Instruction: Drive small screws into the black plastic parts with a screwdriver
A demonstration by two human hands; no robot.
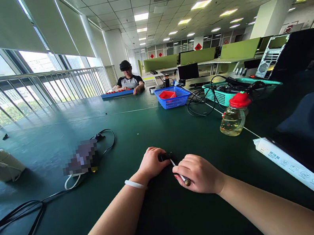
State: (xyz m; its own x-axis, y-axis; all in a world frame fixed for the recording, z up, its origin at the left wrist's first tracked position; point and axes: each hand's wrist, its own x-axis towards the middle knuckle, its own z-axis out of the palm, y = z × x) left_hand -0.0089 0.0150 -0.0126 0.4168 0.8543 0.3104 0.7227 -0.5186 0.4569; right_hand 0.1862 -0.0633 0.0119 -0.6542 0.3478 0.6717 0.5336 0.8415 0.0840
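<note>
My left hand (153,162), with a white band at the wrist, is closed around a small black part (165,156) low over the table, in the middle of the head view. What kind of part it is cannot be made out. Beside it, my right hand (199,173) grips a slim metal screwdriver (184,179) with a rounded brownish end. Its thin shaft points away from me to the black part. Whether the tip touches the part is hidden between the fingers.
The dark green table (135,133) holds a blue basket (174,101), a green basket (224,99) of cables, a red-capped bottle (234,120) and a white packet (297,174). Left lie a black cord (40,211) and a beige bag (0,164). A person (129,80) sits at the far end.
</note>
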